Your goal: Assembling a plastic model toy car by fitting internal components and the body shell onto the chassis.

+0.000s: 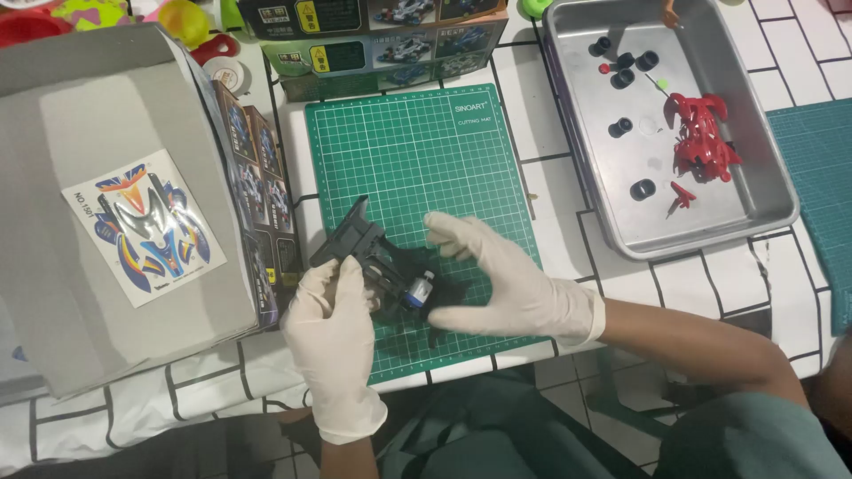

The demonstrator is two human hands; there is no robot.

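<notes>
Head view, thing in hand: a black toy-car chassis [373,257] with a small silver-and-blue motor [419,289] seated in it is being held just above the green cutting mat [417,151], near the front edge of the worktop [621,284].
Left hand [333,328]: gloved in white, it is curling round the chassis's near end, fingers pinching the frame from below and beside.
Right hand [501,279]: gloved too, it is lying spread and flat, fingers loosely extended, fingertips just beside the motor and the chassis's right side; whether it is touching them cannot be told.
Handling, as a judgement: the chassis is looking light, stiff and thin-walled; its clips are probably snapping easily, and the smooth gloves may be slipping on plastic. The solid side rails are seeming the best hold, away from the motor.
Surroundings: a steel tray [763,191] at the far right edge is carrying black wheels [621,78] and a red body shell [701,137]; a sticker sheet [142,226] is lying on a grey box lid [80,115] to the left; a printed kit box [382,35] is standing along the far edge.
</notes>
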